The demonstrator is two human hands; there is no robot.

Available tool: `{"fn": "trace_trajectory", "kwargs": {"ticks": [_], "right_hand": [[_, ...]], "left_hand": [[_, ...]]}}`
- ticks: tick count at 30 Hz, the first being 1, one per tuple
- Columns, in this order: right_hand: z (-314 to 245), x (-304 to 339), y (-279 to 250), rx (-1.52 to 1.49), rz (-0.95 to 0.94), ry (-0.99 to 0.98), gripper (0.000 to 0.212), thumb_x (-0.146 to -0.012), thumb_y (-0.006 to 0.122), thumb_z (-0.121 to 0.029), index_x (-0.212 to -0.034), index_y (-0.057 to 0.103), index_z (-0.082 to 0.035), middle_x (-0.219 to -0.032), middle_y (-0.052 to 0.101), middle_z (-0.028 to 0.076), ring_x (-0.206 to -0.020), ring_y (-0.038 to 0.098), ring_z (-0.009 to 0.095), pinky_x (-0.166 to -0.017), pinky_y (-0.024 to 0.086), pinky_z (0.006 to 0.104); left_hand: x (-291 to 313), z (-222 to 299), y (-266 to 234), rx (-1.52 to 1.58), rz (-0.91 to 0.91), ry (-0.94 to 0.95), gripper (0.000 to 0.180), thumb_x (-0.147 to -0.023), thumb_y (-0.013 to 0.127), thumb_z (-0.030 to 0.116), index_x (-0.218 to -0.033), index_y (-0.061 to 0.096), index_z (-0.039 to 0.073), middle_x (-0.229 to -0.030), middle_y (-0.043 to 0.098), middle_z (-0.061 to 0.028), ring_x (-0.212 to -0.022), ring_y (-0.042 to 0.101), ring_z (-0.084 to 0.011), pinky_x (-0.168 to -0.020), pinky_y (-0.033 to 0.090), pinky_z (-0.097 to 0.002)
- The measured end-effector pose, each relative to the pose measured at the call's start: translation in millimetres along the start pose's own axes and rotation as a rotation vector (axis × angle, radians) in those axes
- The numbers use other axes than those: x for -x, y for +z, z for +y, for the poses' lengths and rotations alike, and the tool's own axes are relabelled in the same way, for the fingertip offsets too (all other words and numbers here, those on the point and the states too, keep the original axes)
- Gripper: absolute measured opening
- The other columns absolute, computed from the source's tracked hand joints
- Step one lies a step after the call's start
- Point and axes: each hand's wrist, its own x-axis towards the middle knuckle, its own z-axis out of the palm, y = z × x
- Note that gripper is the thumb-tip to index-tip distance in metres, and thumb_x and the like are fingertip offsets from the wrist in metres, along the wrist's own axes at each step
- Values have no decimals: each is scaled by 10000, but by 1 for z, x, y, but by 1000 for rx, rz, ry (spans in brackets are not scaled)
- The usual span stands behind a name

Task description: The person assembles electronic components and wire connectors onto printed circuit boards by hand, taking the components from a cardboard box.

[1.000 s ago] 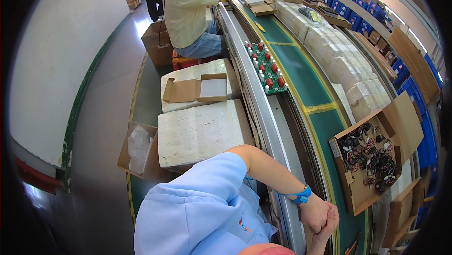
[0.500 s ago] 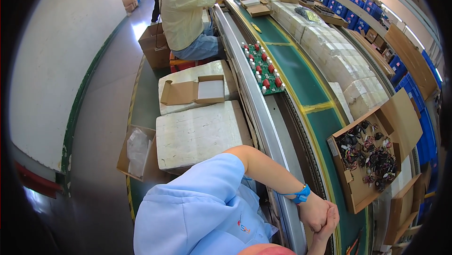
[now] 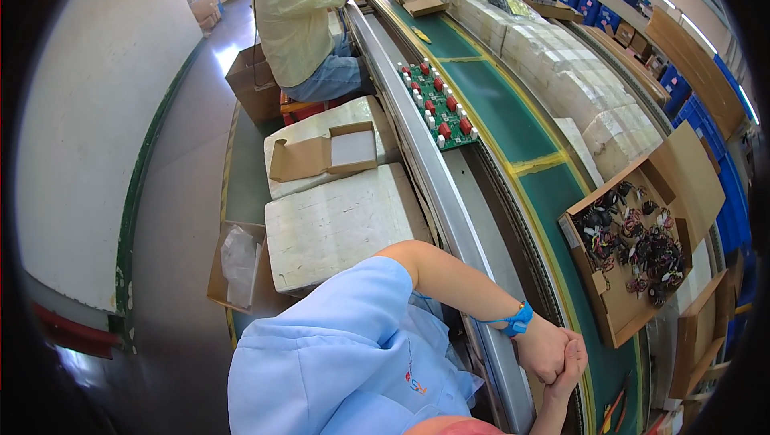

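My left hand (image 3: 541, 352) and my right hand (image 3: 571, 364) are clasped together over the near part of the line, beside its metal rail (image 3: 449, 218). The fingers of both are closed on each other, and some of them are hidden in the clasp. No tool or part shows in either hand. A blue wrist strap (image 3: 518, 320) circles my left wrist. Beyond my hands, to the right, stands an open cardboard box (image 3: 613, 335) full of small black parts with coloured wires (image 3: 634, 242). Farther up the line lie green circuit boards (image 3: 437, 106) with red and white components.
A green belt (image 3: 553, 194) with yellow edges runs away from me. Orange-handled pliers (image 3: 613, 412) lie on its near end. White foam blocks (image 3: 345, 222) stand at left, one bearing an open carton (image 3: 301, 160). A co-worker (image 3: 297, 34) sits farther along; wrapped white blocks (image 3: 553, 66) line the far side.
The whole view has shifted slightly, so the boards and the co-worker appear a little farther left and higher. My hands stay clasped.
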Motion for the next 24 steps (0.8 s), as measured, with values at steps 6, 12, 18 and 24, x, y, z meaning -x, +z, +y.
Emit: {"fn": "trace_trajectory", "kwargs": {"ticks": [6,12,18,24], "right_hand": [[0,-5,1,51,-14,-12,476,-987,569,-416,-1060,643,48,-971,667,103,-916,611,164,-853,467,294],[1,-4,-1,52,-44,-42,549,-974,576,-476,-1131,630,47,-1036,652,109,-979,606,167,-878,464,294],[-1,-1,-10,-114,128,-109,740,-964,549,-587,-1347,499,44,-1095,626,88,-959,606,148,-814,477,257],[-2,-2,-24,-51,4,-119,688,-998,499,-569,-1349,506,23,-1035,611,59,-734,542,100,-626,425,216]], "left_hand": [[2,0,-8,4,6,-4,129,-780,645,188,-714,636,76,-711,656,-82,-672,635,-291,-600,506,-420],[2,1,-19,-5,-39,-7,113,-765,662,171,-724,640,67,-722,657,-90,-681,635,-296,-611,512,-419],[30,8,-82,-81,229,-242,113,-817,661,134,-913,645,76,-954,671,-88,-856,656,-280,-729,542,-409],[153,8,-214,-785,318,-1048,346,-763,627,-39,-1070,679,113,-947,687,-102,-893,663,-287,-769,535,-384]]}}
